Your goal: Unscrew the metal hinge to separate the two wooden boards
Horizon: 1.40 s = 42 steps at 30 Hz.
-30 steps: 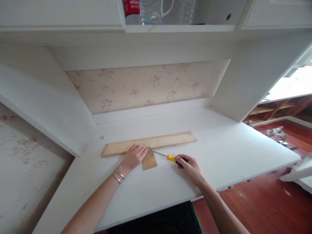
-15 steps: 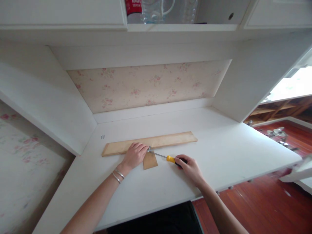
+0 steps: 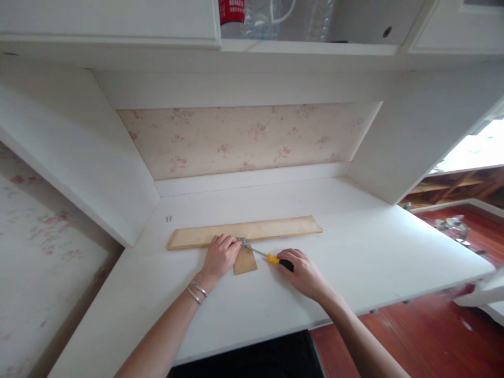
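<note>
A long, pale wooden board point(image 3: 283, 227) lies flat on the white desktop. A small square wooden piece point(image 3: 245, 262) sits against its near edge. My left hand point(image 3: 221, 257) rests at the board's near edge, its fingertips closed on a small metal bracket point(image 3: 241, 241) where the two pieces meet. In my right hand point(image 3: 305, 274) is a screwdriver point(image 3: 272, 258) with a yellow and black handle, held low and nearly level. Its shaft points left and its tip meets the metal bracket. Whether a screw is at the tip is too small to tell.
Two small screws point(image 3: 169, 218) lie beyond the board's left end. White side panels point(image 3: 118, 157) bound the desktop point(image 3: 354, 231) on both sides. Overhead, an open cabinet shelf point(image 3: 299, 46) holds clear bottles point(image 3: 321, 18). A dark seat point(image 3: 252, 362) is below the front edge.
My right hand has shifted its grip on the screwdriver, so more of the black handle end shows. The bracket seems slightly turned under my left fingertips. The view has tilted a little.
</note>
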### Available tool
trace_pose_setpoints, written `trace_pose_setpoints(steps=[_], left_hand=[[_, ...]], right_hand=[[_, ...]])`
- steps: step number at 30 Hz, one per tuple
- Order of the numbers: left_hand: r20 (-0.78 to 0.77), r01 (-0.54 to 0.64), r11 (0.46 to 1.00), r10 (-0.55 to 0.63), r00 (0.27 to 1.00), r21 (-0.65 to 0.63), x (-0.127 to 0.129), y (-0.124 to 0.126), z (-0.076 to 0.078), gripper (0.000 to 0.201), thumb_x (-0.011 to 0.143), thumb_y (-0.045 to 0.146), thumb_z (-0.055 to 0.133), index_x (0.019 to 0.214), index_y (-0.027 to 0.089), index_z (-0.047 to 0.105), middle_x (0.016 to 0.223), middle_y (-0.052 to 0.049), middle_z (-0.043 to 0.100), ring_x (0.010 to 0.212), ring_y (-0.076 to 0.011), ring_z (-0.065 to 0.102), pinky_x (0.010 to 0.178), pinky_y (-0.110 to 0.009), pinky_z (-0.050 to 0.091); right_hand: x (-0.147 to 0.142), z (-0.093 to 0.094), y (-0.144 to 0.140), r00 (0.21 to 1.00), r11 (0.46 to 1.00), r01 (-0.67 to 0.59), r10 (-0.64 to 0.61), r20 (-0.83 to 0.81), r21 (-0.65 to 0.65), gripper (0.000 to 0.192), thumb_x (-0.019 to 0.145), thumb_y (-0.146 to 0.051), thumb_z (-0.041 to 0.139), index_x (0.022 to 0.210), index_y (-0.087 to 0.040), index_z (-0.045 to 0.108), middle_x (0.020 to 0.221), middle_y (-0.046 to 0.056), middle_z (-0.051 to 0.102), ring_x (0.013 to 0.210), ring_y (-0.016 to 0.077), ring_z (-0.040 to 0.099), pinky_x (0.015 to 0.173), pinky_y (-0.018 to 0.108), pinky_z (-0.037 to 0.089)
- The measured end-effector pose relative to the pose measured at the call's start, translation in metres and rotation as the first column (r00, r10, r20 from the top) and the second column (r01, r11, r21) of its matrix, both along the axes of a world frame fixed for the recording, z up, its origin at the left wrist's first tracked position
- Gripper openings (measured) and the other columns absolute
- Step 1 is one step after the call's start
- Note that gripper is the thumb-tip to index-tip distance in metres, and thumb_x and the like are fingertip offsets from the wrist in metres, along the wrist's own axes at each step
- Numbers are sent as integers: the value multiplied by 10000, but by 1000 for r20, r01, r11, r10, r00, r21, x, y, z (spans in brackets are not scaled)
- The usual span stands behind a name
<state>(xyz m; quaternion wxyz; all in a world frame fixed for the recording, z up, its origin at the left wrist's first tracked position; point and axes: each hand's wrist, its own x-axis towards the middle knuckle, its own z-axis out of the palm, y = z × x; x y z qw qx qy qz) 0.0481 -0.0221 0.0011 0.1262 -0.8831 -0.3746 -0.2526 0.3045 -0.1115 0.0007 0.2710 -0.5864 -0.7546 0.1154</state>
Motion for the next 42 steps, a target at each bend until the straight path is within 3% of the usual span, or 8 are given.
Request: trace_pose_setpoints(steps=[11, 16, 20, 27, 33, 37, 42], left_hand=[[3, -12, 1000, 12, 1000, 20, -7, 0, -12, 151, 883, 181, 486, 815, 206, 619, 748, -25, 562, 742, -168, 478, 704, -322, 343], [-12, 16, 999, -15, 1000, 35, -8, -1, -11, 185, 905, 183, 441, 861, 199, 621, 752, -40, 568, 744, -165, 500, 701, -323, 356], [-16, 1, 999, -1, 1000, 32, -9, -1, -12, 192, 906, 181, 433, 859, 202, 618, 769, -36, 584, 749, -167, 510, 694, -325, 367], [-17, 26, 1000, -27, 1000, -12, -11, 2, -14, 186, 901, 182, 435, 891, 200, 619, 783, -48, 598, 761, -184, 517, 694, -337, 373], [-6, 40, 999, -40, 999, -31, -10, 4, -17, 176, 886, 157, 444, 913, 183, 616, 792, -56, 606, 762, -193, 512, 683, -341, 379], [-30, 37, 999, -38, 999, -27, -10, 5, -20, 159, 856, 136, 483, 936, 171, 616, 814, -56, 610, 768, -199, 518, 692, -349, 389], [11, 32, 1000, -32, 999, 1, -10, 5, -21, 195, 880, 138, 446, 968, 176, 615, 819, -50, 614, 744, -181, 523, 692, -340, 393]], right_hand=[[-42, 20, 38, 995, 998, 57, -57, 78, 11, 225, 885, -327, 444, 883, -212, 637, 907, 43, 665, 889, 180, 559, 804, 291, 377], [-68, 35, 71, 996, 994, -51, 57, 70, -93, 319, 913, -300, 359, 850, -191, 652, 858, 42, 675, 789, 136, 577, 696, 230, 372], [-82, 40, 94, 977, 972, -164, 184, 109, -169, 316, 875, -306, 423, 720, -196, 674, 762, 27, 687, 681, 126, 578, 596, 221, 347], [-87, 48, 109, 947, 943, -208, 261, 187, -259, 226, 806, -245, 486, 770, -200, 705, 786, 39, 703, 698, 143, 594, 610, 222, 356], [-88, 51, 122, 931, 911, -197, 290, 222, -362, 246, 774, -226, 493, 635, -173, 689, 624, 44, 671, 553, 125, 545, 513, 218, 327], [-89, 52, 125, 932, 903, -239, 316, 176, -356, 202, 729, -190, 508, 737, -185, 710, 732, 30, 699, 630, 122, 570, 555, 203, 354], [-88, 60, 119, 946, 905, -247, 303, 117, -346, 214, 726, -180, 491, 681, -197, 700, 610, -8, 662, 557, 106, 549, 530, 192, 359]])
